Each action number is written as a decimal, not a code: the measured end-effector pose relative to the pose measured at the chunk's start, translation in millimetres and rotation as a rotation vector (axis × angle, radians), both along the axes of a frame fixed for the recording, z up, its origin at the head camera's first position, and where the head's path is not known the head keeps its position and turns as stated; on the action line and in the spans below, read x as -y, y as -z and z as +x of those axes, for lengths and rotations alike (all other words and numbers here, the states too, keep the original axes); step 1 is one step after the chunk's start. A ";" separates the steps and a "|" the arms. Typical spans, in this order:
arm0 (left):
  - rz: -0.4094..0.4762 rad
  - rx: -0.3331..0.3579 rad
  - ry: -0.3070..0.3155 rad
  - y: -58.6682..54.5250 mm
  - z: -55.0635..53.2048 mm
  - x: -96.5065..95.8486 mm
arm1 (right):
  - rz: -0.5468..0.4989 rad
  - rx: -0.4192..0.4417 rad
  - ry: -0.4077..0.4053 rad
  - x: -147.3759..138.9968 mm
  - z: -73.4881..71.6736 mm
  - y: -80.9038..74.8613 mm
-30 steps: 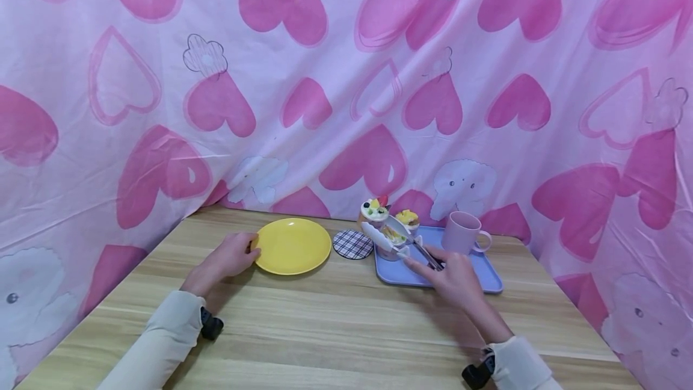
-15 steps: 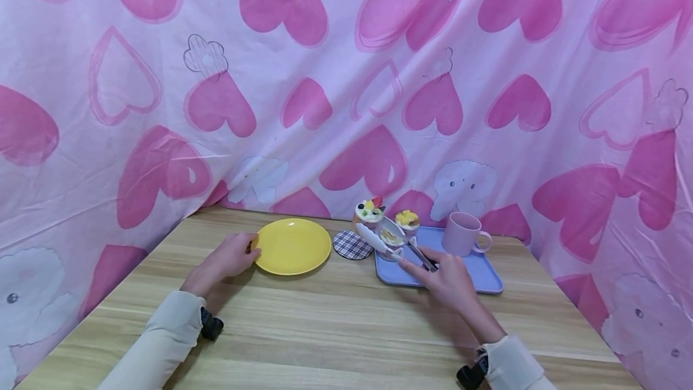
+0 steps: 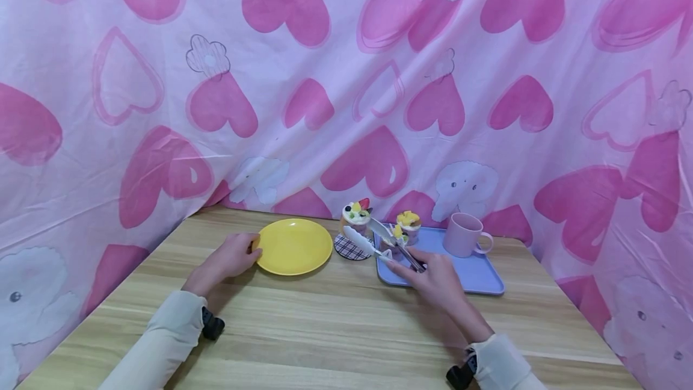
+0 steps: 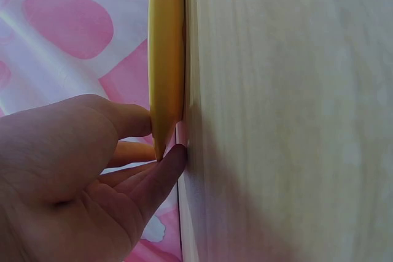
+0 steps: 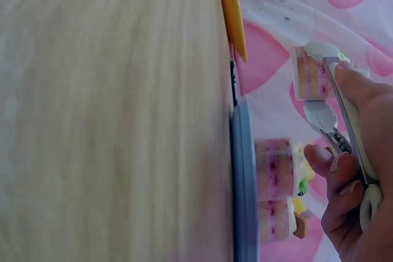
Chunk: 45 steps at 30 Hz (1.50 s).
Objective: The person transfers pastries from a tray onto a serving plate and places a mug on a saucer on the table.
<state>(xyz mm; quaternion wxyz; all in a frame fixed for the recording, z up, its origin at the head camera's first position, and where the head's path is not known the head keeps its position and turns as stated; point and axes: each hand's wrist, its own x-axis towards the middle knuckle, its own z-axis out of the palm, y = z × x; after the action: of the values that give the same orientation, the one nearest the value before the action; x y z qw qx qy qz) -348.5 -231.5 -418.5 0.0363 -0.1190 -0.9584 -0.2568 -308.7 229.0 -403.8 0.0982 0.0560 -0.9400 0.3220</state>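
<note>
My left hand (image 3: 234, 256) pinches the near-left rim of a yellow plate (image 3: 295, 247); in the left wrist view the thumb and fingers lie on either side of the plate's edge (image 4: 166, 59). With my right hand (image 3: 435, 278) I hold a pair of tongs (image 3: 407, 256) that have pale, broad tips. Between those tips is a small layered cake (image 3: 355, 214) topped with cream and fruit. The right wrist view shows this cake (image 5: 312, 73) raised higher than the other cakes. In the head view it overlaps the back of a round plaid coaster (image 3: 351, 250).
A blue tray (image 3: 482, 278) lies right of the coaster. On it stand a pink mug (image 3: 462, 236) and two more small fruit-topped cakes, the rear one (image 3: 408, 221) in plain sight and the nearer cake (image 3: 400, 233) partly behind the tongs. A heart-patterned curtain (image 3: 303, 155) hangs behind the table.
The tongs and the cake they hold have moved left, from beside the tray's left end to over the coaster's back edge. My left hand and the plate have stayed put.
</note>
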 end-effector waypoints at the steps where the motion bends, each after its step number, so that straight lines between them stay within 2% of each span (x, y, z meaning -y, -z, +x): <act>1: 0.001 -0.001 0.002 -0.3 0.1 -0.2 | -0.001 -0.002 -0.006 1.2 -0.5 1.0; 10: 0.002 -0.007 0.009 -1.2 0.3 -0.3 | 0.018 -0.012 -0.030 10.8 -2.6 7.0; 18: 0.002 -0.004 0.008 -1.5 0.3 0.4 | -0.012 0.044 -0.041 21.0 -5.2 8.8; 28: 0.006 0.002 0.006 -1.0 0.6 0.7 | -0.009 0.004 -0.079 32.9 -9.0 13.4; 35: 0.010 -0.002 0.009 -1.4 1.3 0.4 | -0.010 0.027 -0.097 39.0 -10.5 14.3; 45: 0.006 -0.019 0.020 0.5 -0.3 1.5 | 0.016 -0.008 -0.109 48.0 -16.5 19.2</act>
<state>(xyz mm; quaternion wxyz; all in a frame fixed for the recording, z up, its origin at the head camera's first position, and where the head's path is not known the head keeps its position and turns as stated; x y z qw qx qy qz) -348.9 -233.1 -419.0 0.0434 -0.1309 -0.9560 -0.2591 -325.3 181.0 -423.0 0.0836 0.1091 -0.9378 0.3190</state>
